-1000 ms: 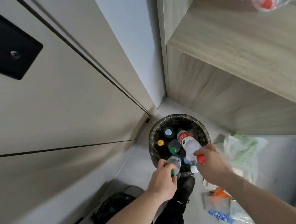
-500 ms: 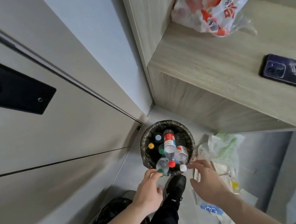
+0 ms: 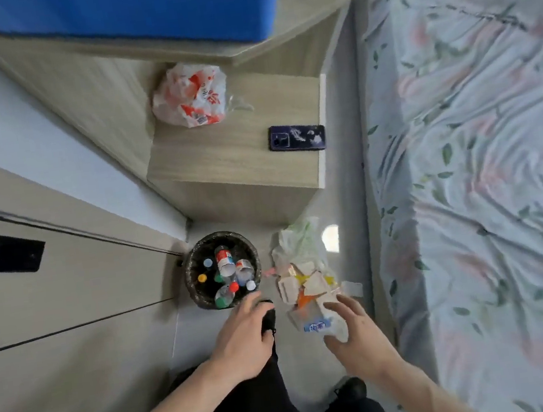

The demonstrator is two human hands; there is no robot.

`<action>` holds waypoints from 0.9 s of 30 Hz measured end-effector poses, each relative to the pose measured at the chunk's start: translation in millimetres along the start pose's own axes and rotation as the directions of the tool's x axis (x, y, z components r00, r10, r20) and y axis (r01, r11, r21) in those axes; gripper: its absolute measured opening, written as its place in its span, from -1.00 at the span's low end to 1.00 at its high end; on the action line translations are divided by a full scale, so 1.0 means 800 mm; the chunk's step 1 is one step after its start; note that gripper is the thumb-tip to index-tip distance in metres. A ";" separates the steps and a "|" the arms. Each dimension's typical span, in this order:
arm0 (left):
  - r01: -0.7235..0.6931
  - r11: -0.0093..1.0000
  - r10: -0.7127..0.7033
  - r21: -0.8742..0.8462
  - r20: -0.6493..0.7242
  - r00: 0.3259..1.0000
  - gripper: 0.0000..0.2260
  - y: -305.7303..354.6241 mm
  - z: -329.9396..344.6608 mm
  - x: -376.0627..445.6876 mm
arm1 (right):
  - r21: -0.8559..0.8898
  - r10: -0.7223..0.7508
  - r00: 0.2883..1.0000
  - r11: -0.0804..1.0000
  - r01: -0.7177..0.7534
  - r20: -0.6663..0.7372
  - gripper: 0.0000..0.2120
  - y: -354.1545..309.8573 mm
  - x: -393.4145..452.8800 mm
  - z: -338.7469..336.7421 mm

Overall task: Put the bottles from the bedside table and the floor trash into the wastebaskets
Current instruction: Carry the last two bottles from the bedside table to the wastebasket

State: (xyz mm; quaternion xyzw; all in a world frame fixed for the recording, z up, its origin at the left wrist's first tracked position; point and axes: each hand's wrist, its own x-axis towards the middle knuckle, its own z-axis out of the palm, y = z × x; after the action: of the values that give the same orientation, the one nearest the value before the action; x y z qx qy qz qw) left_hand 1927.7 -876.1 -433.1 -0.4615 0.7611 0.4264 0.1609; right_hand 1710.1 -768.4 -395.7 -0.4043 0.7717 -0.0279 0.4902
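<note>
A: Hands?
B: Left hand (image 3: pixel 242 339) and right hand (image 3: pixel 355 328) both spread, holding nothing, over the floor.
A: Bottles?
B: In the wastebasket (image 3: pixel 203 299). Floor trash (image 3: pixel 302 278) just beside it. Bedside table (image 3: pixel 230 166) behind w/ phone (image 3: pixel 296 137), plastic bag (image 3: pixel 189 95).

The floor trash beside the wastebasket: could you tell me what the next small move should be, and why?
Probably lower the right hand onto the floor trash and grip a piece. Both hands are empty, the bottles already sit in the wastebasket, and the right hand hovers over the pile.
</note>
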 end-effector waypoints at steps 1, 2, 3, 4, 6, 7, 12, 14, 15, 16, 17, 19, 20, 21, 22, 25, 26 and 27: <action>-0.042 0.998 0.041 0.041 0.013 0.999 -0.56 0.025 -0.003 -0.006 | 0.033 0.017 0.999 0.999 -0.016 -0.031 -0.43 0.015 -0.025 -0.007; -0.085 0.993 0.083 0.076 0.024 0.996 -0.56 0.049 -0.004 -0.010 | 0.068 0.034 0.997 0.997 -0.030 -0.064 -0.42 0.032 -0.049 -0.014; -0.128 0.986 0.126 0.105 0.030 0.992 -0.56 0.074 -0.003 -0.015 | 0.100 0.054 0.994 0.994 -0.044 -0.096 -0.40 0.051 -0.073 -0.020; -0.172 0.976 0.169 0.132 0.033 0.985 -0.56 0.099 -0.001 -0.019 | 0.128 0.070 0.989 0.990 -0.053 -0.130 -0.38 0.072 -0.096 -0.024; -0.245 0.951 0.241 0.186 0.045 0.969 -0.53 0.148 0.010 -0.030 | 0.159 0.101 0.976 0.985 -0.070 -0.195 -0.36 0.112 -0.140 -0.033; -0.269 0.940 0.264 0.211 0.055 0.963 -0.50 0.173 0.017 -0.035 | 0.168 0.113 0.968 0.983 -0.075 -0.226 -0.35 0.132 -0.162 -0.038; -0.354 0.881 0.347 0.315 0.082 0.934 -0.49 0.293 0.076 -0.074 | 0.208 0.134 0.944 0.975 -0.072 -0.301 -0.32 0.230 -0.256 -0.056; -0.366 0.862 0.358 0.350 0.088 0.929 -0.48 0.335 0.107 -0.089 | 0.201 0.140 0.942 0.976 -0.080 -0.306 -0.30 0.273 -0.288 -0.063; -0.372 0.855 0.366 0.361 0.088 0.927 -0.47 0.355 0.122 -0.096 | 0.198 0.145 0.941 0.976 -0.086 -0.306 -0.29 0.294 -0.303 -0.066; -0.391 0.839 0.386 0.378 0.092 0.918 -0.47 0.383 0.141 -0.105 | 0.209 0.154 0.938 0.974 -0.091 -0.311 -0.28 0.320 -0.325 -0.070; -0.401 0.831 0.399 0.386 0.091 0.913 -0.48 0.401 0.152 -0.110 | 0.211 0.158 0.938 0.973 -0.095 -0.309 -0.27 0.337 -0.338 -0.075; -0.428 0.812 0.429 0.398 0.090 0.899 -0.48 0.434 0.166 -0.125 | 0.209 0.171 0.936 0.972 -0.109 -0.306 -0.27 0.362 -0.359 -0.083; -0.451 0.791 0.450 0.414 0.105 0.887 -0.47 0.454 0.176 -0.133 | 0.218 0.181 0.930 0.969 -0.113 -0.319 -0.27 0.376 -0.374 -0.088; -0.470 0.771 0.468 0.430 0.118 0.876 -0.45 0.471 0.182 -0.141 | 0.226 0.187 0.924 0.967 -0.115 -0.333 -0.27 0.387 -0.386 -0.093; -0.487 0.750 0.484 0.447 0.130 0.865 -0.44 0.486 0.185 -0.147 | 0.238 0.195 0.917 0.964 -0.115 -0.348 -0.27 0.396 -0.397 -0.099; -0.533 0.704 0.528 0.469 0.156 0.835 -0.41 0.527 0.191 -0.153 | 0.279 0.226 0.897 0.953 -0.122 -0.380 -0.26 0.418 -0.423 -0.111; -0.553 0.684 0.548 0.476 0.166 0.820 -0.41 0.537 0.194 -0.152 | 0.288 0.239 0.886 0.949 -0.127 -0.398 -0.26 0.425 -0.431 -0.114; -0.572 0.659 0.568 0.488 0.174 0.804 -0.40 0.546 0.196 -0.151 | 0.293 0.251 0.874 0.947 -0.132 -0.416 -0.26 0.431 -0.437 -0.116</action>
State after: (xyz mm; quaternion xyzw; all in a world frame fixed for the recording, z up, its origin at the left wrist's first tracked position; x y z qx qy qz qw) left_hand 1600.5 -590.5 -229.1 -0.1374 0.9519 0.2355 0.1399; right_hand 1499.2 -342.2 -242.4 -0.2412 0.8899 -0.1704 0.3476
